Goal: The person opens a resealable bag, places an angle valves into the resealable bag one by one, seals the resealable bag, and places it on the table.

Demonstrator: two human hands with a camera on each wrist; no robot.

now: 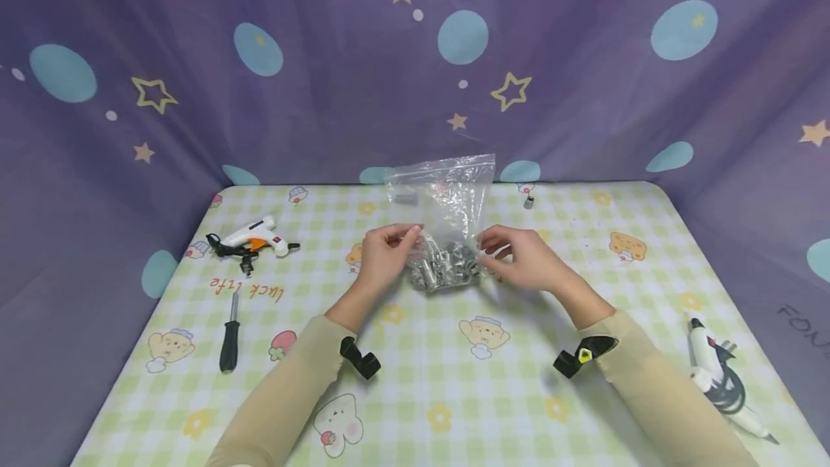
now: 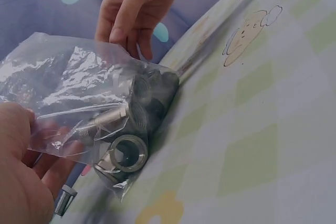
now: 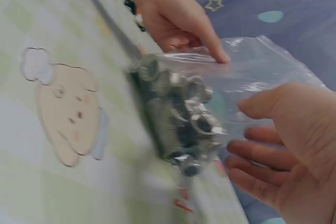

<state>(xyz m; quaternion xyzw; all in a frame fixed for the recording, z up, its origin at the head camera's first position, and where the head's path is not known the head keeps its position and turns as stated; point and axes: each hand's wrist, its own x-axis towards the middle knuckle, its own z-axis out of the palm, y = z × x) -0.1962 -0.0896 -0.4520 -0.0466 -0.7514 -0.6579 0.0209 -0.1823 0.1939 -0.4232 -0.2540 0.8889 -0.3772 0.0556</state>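
A clear zip bag [image 1: 447, 193] stands mid-table, its upper part upright and its bottom filled with several shiny metal fittings [image 1: 444, 265]. With thumb and fingers, my left hand [image 1: 387, 254] pinches the bag's left side, just above the fittings. My right hand [image 1: 521, 258] is at the bag's right side, its fingers loosely bent and spread around that edge. In the right wrist view, a gap shows between the right thumb and fingers [image 3: 260, 153], with no firm hold on the plastic. Ring-shaped fitting ends [image 2: 128, 153] show through the film in the left wrist view.
One small metal fitting [image 1: 529, 202] lies at the back right; another [image 1: 406, 197] is behind the bag. On the left are a white glue gun [image 1: 256, 236] and a black-handled screwdriver [image 1: 230, 337]. A white corded tool [image 1: 720, 373] lies right. A purple curtain [image 1: 363, 78] hangs behind.
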